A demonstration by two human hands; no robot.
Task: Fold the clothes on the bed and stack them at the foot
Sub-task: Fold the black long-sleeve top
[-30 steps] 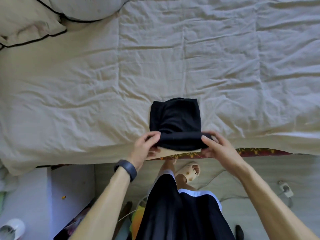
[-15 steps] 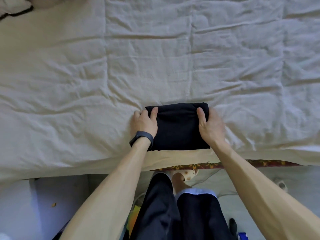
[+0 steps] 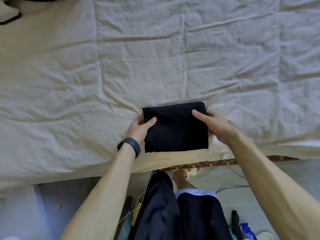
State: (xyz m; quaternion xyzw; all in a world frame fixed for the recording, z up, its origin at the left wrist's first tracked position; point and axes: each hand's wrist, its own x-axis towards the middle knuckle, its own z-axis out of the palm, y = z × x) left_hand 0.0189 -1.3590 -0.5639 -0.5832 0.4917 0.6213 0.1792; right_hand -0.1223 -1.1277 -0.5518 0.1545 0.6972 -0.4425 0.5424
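A black garment (image 3: pixel 175 129), folded into a compact rectangle, lies near the front edge of the bed (image 3: pixel 155 66), which is covered by a wrinkled cream sheet. My left hand (image 3: pixel 139 129) grips its left side, thumb on top and fingers under the edge. My right hand (image 3: pixel 212 125) grips its right side the same way. The left wrist carries a dark band. No other clothes show on the bed.
A pillow corner with black piping (image 3: pixel 9 14) sits at the far left top. Below the bed edge are my legs in dark shorts (image 3: pixel 173 210), a sandalled foot (image 3: pixel 187 173), cables and small clutter (image 3: pixel 242 227) on the floor.
The near part of the garment was folded away from me over the rest, making a smaller rectangle. My hands pressed it flat, then shifted to gripping its two sides.
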